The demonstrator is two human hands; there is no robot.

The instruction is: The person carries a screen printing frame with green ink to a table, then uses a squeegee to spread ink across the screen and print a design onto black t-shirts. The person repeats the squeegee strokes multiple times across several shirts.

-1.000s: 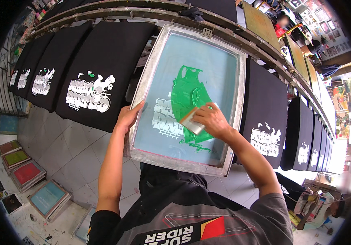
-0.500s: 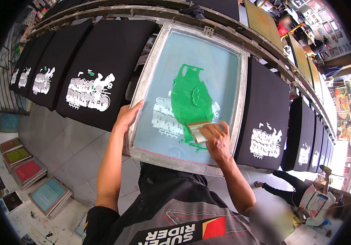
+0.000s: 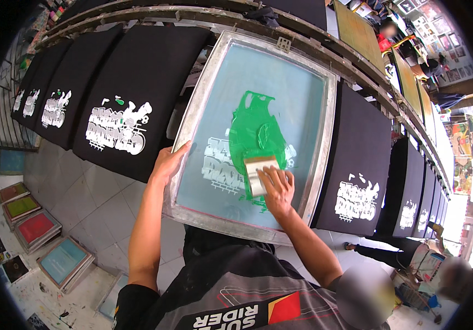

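A printing screen [image 3: 209, 93] with a metal frame and pale blue mesh lies before me, a white printed design showing through it. My left hand [image 3: 167, 164] grips the frame's left edge. Thick green ink [image 3: 250, 121] covers the middle of the mesh, with a raised lump in it. My right hand [image 3: 277, 190] has its fingers on a short squeegee [image 3: 255, 168] with a metal handle, which rests on the lower part of the ink.
Black garments on boards [image 3: 132, 71] with white prints line both sides. Wooden rails [image 3: 352, 69] run behind. Stacked coloured screens [image 3: 35, 225] lie low at left on a spattered surface. Other people [image 3: 387, 250] are at lower right and upper right, beyond the garments.
My right hand and squeegee have moved down across the ink and turned, so the blade lies more level and the wrist sits lower. My left hand still grips the frame.
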